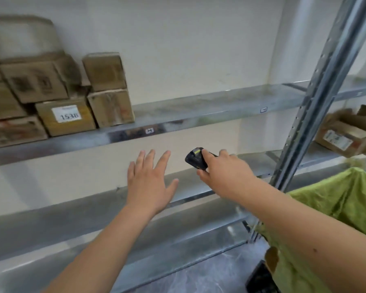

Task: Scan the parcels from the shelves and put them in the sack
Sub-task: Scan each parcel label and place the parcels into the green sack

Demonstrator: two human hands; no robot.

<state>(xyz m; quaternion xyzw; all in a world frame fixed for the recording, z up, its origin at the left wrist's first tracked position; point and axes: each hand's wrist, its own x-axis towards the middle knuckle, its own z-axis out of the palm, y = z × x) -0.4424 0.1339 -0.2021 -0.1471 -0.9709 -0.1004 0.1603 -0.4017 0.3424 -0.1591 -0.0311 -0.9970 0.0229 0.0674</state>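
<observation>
Several brown cardboard parcels are stacked at the left end of the upper metal shelf (199, 106); one parcel (66, 116) carries a white label reading 1538, and two boxes (109, 89) stand stacked beside it. My left hand (150, 182) is raised in front of the lower shelf (199, 187), fingers spread, holding nothing. My right hand (224, 172) grips a black handheld scanner (195, 158), pointed up and left. The green sack (336, 208) hangs at the lower right, partly hidden by my right forearm.
A perforated steel upright (317, 98) divides this bay from the bay to its right, where more parcels (342, 134) lie on a shelf. A white wall backs the shelves. A dark object (260, 278) sits low beside the sack.
</observation>
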